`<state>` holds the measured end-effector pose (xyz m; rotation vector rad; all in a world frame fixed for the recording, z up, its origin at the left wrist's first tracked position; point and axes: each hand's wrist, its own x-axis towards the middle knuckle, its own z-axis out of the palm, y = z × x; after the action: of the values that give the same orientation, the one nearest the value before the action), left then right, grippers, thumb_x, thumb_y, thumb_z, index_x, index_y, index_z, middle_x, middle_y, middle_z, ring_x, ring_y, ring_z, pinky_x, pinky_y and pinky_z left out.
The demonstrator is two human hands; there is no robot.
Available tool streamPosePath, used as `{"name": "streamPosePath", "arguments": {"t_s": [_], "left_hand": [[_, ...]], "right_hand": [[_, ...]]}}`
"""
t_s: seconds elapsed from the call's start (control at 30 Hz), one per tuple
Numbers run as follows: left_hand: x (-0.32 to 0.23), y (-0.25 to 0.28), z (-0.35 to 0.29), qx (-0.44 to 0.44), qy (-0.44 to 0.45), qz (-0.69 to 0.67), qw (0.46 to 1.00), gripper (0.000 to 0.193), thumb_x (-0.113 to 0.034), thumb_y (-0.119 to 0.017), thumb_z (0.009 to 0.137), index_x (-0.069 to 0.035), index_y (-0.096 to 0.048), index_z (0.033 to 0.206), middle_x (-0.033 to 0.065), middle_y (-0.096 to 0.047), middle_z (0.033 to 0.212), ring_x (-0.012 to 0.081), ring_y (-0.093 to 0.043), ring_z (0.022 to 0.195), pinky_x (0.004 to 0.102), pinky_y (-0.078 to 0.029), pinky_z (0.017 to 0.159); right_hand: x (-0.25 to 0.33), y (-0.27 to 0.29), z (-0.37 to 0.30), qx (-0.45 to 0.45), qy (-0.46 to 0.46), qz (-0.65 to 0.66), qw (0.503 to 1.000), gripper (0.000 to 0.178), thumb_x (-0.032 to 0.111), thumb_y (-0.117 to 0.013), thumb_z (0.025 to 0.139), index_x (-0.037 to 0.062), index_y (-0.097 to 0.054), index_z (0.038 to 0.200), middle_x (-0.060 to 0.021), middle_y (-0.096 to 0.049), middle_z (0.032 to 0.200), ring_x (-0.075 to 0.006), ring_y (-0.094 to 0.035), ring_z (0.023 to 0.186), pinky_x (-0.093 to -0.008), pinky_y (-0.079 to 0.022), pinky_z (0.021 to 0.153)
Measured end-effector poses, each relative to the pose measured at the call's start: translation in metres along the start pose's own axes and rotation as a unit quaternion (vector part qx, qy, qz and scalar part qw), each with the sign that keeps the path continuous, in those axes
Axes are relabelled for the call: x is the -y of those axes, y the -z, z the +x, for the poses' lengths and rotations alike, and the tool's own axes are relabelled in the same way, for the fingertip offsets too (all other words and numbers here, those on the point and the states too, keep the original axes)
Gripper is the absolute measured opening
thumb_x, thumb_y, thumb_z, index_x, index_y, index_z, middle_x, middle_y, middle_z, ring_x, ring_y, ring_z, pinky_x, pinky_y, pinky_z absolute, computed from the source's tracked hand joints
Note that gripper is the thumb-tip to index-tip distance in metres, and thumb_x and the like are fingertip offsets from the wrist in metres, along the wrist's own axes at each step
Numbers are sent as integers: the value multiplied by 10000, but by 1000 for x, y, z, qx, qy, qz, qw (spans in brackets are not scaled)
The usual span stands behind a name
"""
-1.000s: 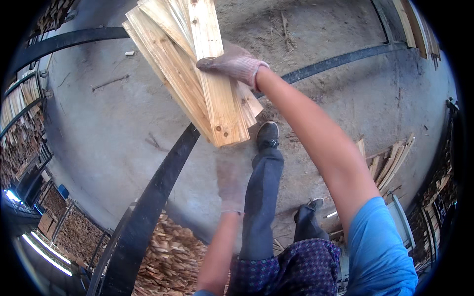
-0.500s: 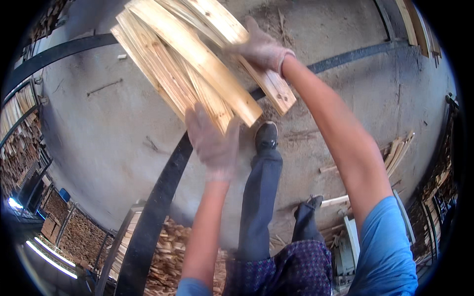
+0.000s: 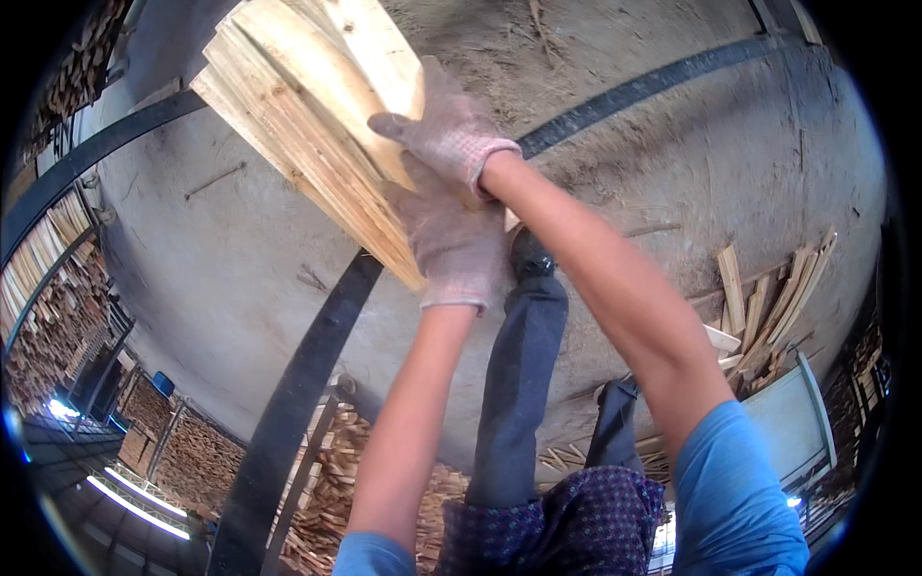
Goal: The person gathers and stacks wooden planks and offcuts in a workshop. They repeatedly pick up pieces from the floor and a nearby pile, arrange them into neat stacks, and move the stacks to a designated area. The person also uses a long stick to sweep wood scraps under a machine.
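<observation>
Over gray floor (image 3: pixel 230 278), boards (image 3: pixel 303 120) fan beyond the right hand (image 3: pixel 448 131), gripping them, and left hand (image 3: pixel 453 238), grip unclear.

In front of me I see a loose bundle of long, flat, pale yellow wooden boards (image 3: pixel 307 134). The boards are held together slantwise, from the upper left down to the lower right, and they overlap like a partly opened fan. At the left side, several narrow edges (image 3: pixel 317 182) lie close one against another, and their upper ends make uneven steps. A wider, smooth, bright board (image 3: pixel 312 62) lies across the middle, face up. To the right of it, one straight, very light wooden board (image 3: pixel 375 48) lies at a slightly different angle. The lower ends are mostly covered, so I cannot say with certainty how many boards there are.
</observation>
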<state>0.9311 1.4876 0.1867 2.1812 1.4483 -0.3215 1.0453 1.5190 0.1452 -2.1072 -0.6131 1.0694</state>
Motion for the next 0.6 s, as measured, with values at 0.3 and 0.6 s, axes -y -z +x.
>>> {"name": "streamPosePath", "arguments": {"t_s": [0.3,0.6], "left_hand": [[25,20,-100,22,-96,47,994,778,-374,-660,1012,1,-320,1603,232,-358,1642,375,-342,1517,422,-275,1241],[-6,-80,-283,422,-194,140,874,695,-306,-668,967,-22,-420,1551,208,-499,1550,361,-486,1426,422,-381,1175]], "right_hand": [[-94,65,-179,-127,-4,151,980,854,433,-752,883,-26,-425,1525,-278,-540,1467,-421,-548,1330,-452,-432,1143],[-385,83,-563,21,-455,93,886,633,474,-663,927,38,-611,1383,-266,-666,1317,-400,-631,1256,-430,-480,1086]]}}
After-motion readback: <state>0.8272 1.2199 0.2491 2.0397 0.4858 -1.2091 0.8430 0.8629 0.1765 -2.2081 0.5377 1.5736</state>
